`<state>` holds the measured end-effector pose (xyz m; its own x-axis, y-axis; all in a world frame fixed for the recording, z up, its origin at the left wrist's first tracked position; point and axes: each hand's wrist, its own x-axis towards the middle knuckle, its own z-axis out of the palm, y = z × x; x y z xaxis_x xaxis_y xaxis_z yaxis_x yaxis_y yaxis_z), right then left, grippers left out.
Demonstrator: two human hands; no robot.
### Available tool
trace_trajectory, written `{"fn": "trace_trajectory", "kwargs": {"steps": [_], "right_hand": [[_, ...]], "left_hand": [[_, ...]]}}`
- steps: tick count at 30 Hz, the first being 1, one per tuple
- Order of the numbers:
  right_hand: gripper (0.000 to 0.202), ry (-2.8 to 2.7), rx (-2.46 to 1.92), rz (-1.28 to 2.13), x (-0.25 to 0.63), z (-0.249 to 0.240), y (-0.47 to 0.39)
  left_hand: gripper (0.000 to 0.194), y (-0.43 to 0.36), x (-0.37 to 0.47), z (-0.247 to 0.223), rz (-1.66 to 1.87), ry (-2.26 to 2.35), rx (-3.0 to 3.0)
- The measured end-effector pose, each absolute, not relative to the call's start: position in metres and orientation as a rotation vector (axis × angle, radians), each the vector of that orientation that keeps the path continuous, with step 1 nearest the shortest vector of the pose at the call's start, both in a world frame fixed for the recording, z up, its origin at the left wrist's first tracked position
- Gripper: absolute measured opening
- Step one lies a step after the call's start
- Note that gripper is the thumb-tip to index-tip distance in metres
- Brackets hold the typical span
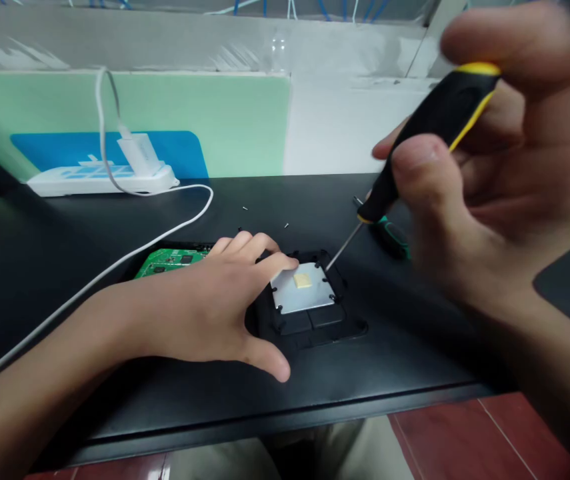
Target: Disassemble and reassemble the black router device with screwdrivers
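My right hand (489, 173) is wrapped round a black and yellow screwdriver (425, 127), tilted with its shaft pointing down and left. Its tip meets the right edge of a silver metal plate (295, 298), which has a pale yellow square pad (303, 281) on it. The plate lies in a black plastic housing (327, 319) on the table. My left hand (205, 307) spreads over the housing's left side, index fingertip at the plate's upper edge and thumb stretched out. Partly hidden behind that hand is a green circuit board (165, 260).
Two small screws, one of them a silver screw (287, 225), lie on the black table (365, 373) behind the housing. A green and black tool (392, 237) rests at the right. A white cable (155, 237) runs leftward from a charger (139, 153) in a power strip (105, 179).
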<state>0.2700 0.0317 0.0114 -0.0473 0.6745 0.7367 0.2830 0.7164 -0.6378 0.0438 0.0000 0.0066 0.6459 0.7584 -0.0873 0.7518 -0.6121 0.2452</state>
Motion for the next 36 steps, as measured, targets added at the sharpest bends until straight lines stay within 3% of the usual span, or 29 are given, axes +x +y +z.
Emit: {"fn": "trace_trajectory", "kwargs": {"steps": [2, 4, 8, 15, 23, 36], "right_hand": [[0.030, -1.590, -0.650, 0.130, 0.273, 0.011, 0.042], [0.023, -1.574, -0.598, 0.107, 0.274, 0.009, 0.052], [0.023, -1.625, -0.549, 0.224, 0.269, -0.002, 0.063], [0.033, -1.670, -0.545, 0.429, 0.257, -0.017, 0.070], [0.036, -1.698, -0.612, 0.505, 0.247, -0.028, 0.083], [0.037, -1.709, -0.582, 0.516, 0.245, -0.028, 0.083]], "left_hand": [[0.088, 0.001, 0.044, 0.007, 0.062, 1.190, 2.605], [0.086, 0.004, 0.043, 0.008, 0.132, 1.176, 2.583], [0.057, 0.016, 0.039, 0.012, 0.483, 1.346, 2.527], [0.047, 0.031, 0.027, 0.019, 0.980, 1.741, 2.421], [0.044, 0.030, 0.029, 0.022, 1.001, 1.791, 2.391], [0.047, 0.034, 0.030, 0.013, 0.750, 1.794, 2.542]]}}
